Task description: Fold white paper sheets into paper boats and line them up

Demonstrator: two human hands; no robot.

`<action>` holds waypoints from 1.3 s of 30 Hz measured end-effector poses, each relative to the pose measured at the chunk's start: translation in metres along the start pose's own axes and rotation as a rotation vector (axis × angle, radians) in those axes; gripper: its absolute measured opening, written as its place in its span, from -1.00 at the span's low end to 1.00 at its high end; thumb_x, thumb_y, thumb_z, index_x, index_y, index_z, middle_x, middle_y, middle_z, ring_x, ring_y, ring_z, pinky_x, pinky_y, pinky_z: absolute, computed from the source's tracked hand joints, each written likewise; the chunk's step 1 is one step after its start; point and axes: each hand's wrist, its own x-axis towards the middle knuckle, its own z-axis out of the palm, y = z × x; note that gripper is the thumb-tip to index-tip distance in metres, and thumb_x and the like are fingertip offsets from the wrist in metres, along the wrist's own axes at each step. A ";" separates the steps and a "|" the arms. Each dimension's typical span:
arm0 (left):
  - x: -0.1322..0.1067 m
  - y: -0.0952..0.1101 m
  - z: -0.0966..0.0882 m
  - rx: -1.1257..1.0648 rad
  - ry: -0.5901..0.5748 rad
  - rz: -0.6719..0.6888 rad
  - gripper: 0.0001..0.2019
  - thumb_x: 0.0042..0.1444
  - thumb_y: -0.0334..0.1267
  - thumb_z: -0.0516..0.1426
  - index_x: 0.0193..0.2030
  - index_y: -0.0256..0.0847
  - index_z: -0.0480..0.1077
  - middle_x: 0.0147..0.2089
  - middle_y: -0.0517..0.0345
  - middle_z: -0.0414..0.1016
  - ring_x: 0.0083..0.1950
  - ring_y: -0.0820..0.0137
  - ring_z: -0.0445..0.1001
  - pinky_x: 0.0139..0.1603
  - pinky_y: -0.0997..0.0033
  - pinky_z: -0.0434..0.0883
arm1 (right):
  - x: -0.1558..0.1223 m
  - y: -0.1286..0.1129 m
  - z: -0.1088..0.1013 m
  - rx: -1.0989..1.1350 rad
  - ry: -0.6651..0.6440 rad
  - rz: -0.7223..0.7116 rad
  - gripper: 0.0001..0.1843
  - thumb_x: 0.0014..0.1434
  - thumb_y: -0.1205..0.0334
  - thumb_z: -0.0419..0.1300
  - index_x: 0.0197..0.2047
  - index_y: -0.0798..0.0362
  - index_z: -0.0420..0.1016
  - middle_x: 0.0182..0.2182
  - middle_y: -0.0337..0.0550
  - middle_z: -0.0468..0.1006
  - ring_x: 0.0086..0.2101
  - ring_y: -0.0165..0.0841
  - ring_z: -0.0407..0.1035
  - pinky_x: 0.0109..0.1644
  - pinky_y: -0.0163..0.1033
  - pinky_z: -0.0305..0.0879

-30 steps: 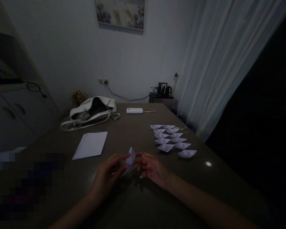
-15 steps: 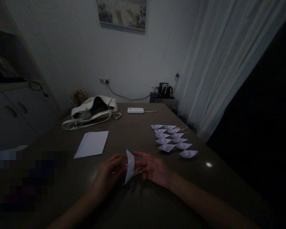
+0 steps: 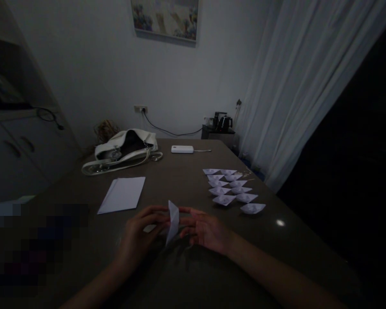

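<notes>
A small folded white paper piece (image 3: 173, 221) stands on edge between my two hands, just above the dark table (image 3: 186, 274). My left hand (image 3: 138, 236) pinches its left side with curled fingers. My right hand (image 3: 204, 229) grips its right side, thumb and forefinger at the top edge. Several finished white paper boats (image 3: 231, 189) lie in two rows to the right of my hands. A stack of plain white sheets (image 3: 122, 194) lies to the upper left.
A white handbag (image 3: 124, 150) lies open at the table's far left. A white power bank (image 3: 182, 149) with a cable sits at the far edge. A kettle (image 3: 221, 121) stands on a side table by the curtain (image 3: 296, 86).
The paper piece has turned from a broader, tilted shape to a narrow upright one. Both hands shifted slightly to the left, staying on it.
</notes>
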 end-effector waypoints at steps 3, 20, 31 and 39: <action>0.003 0.003 -0.002 0.059 0.055 0.029 -0.92 0.05 -0.28 0.20 -0.42 -0.17 0.51 -0.22 0.08 0.50 -0.20 0.28 0.51 -0.21 0.32 0.47 | 0.000 0.001 -0.001 -0.008 0.008 -0.001 -0.56 0.20 0.17 0.11 0.13 0.10 0.30 -0.08 0.00 0.49 -0.30 -0.36 0.47 -0.39 -0.37 0.32; -0.002 0.016 0.013 0.260 -0.260 0.248 -0.82 0.22 -0.30 0.03 -0.20 -0.17 0.46 -0.24 0.08 0.52 -0.29 0.38 0.52 -0.31 0.49 0.44 | -0.002 0.002 0.013 -1.058 0.429 -0.465 -0.74 0.02 0.12 0.32 -0.24 0.06 0.49 -0.40 -0.22 0.47 -0.42 -0.42 0.33 -0.36 -0.32 0.25; -0.008 0.017 0.011 0.244 -0.184 0.147 -0.79 0.23 -0.28 0.01 -0.06 -0.12 0.42 -0.10 0.03 0.47 -0.08 0.29 0.47 -0.09 0.36 0.43 | -0.026 -0.052 -0.014 -1.377 0.417 -0.257 -0.97 0.03 0.39 0.23 -0.40 0.09 0.49 -0.53 -0.23 0.51 -0.51 -0.42 0.40 -0.42 -0.34 0.27; -0.007 0.010 0.010 0.198 -0.259 0.090 -0.77 0.21 -0.33 -0.01 -0.10 -0.14 0.44 -0.12 0.03 0.48 -0.12 0.30 0.48 -0.14 0.41 0.44 | -0.064 -0.099 -0.038 -1.525 0.565 -0.158 -0.93 0.01 0.40 0.17 -0.41 0.12 0.49 -0.52 -0.22 0.46 -0.62 -0.47 0.31 -0.53 -0.37 0.17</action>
